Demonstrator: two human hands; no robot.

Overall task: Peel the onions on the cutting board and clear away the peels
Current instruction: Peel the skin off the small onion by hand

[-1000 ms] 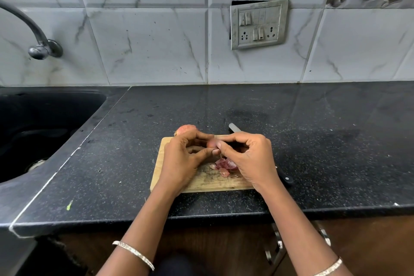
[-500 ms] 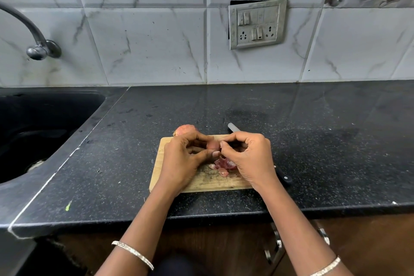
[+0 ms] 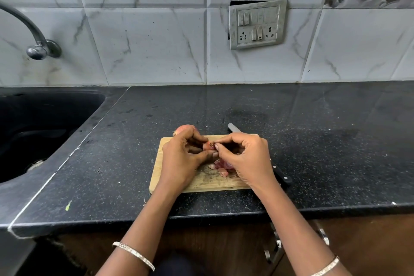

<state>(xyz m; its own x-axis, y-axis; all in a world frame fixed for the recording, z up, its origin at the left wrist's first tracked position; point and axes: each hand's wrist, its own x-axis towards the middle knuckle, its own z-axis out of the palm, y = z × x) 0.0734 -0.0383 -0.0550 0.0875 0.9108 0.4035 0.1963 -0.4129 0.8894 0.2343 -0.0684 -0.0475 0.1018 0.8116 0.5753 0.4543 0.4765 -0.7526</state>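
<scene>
Pinching onion (image 3: 208, 146), left hand (image 3: 179, 162), right hand (image 3: 247, 159), second onion (image 3: 184, 129)

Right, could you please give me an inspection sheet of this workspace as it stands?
Surface: black speckled countertop, wooden cutting board near its front edge.
Job's things: small onion held above the board; second onion at the board's far edge; peels on the board.
Clutter: knife along the board's right side; green scrap on the countertop, left.
Hands: left hand holds the small onion; right hand pinches its end.
Cables: nothing seen.
Surroundings: sink and tap left; switch plate on tiled wall.
</scene>
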